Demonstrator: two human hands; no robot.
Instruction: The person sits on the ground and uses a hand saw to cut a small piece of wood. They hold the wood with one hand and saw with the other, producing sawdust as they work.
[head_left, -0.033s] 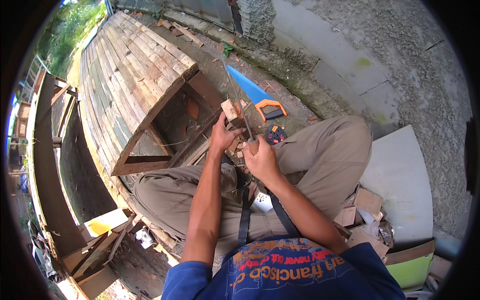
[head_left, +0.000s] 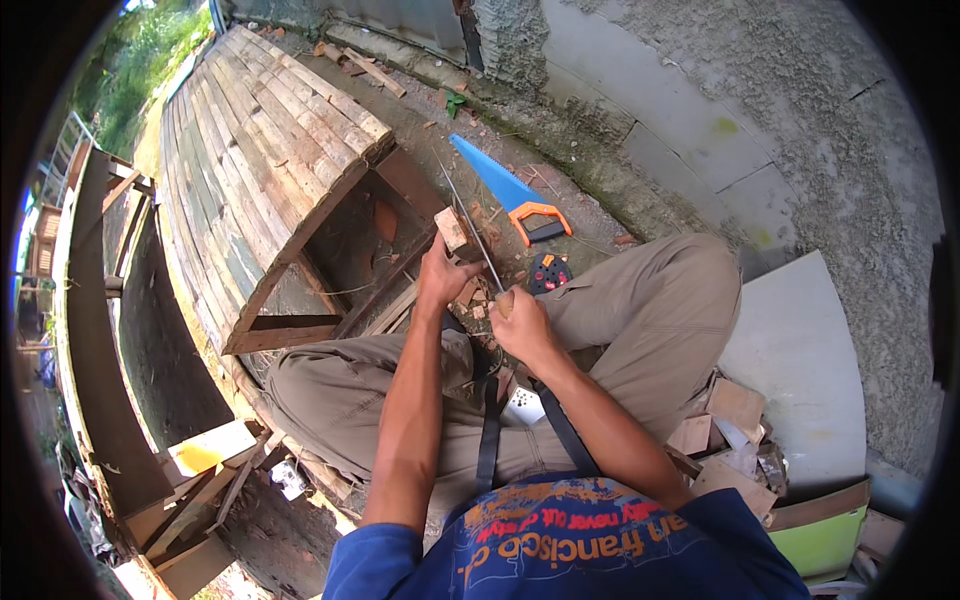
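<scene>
My left hand (head_left: 442,275) is closed around the lower part of a small wooden block (head_left: 451,229), holding it up on end between my knees. In my right hand (head_left: 521,325) is the wooden handle of a long, narrow-bladed knife (head_left: 478,238). Its blade slants up and to the left, just right of the block; I cannot tell whether the two touch. Wood chips (head_left: 470,292) lie on the ground below my hands. Beyond them rests a blue-bladed handsaw (head_left: 497,180) with an orange and black handle.
A slatted wooden platform (head_left: 255,150) stands to my left. A rough wall (head_left: 720,120) runs along the right. Near my right knee lie a pale board (head_left: 795,350) and several wood offcuts (head_left: 735,405). A dark clog (head_left: 549,272) shows by my right leg.
The knife's blade has tilted further left and lower, with my right hand shifting slightly down and left. The wooden block and my left hand have moved a little left and down.
</scene>
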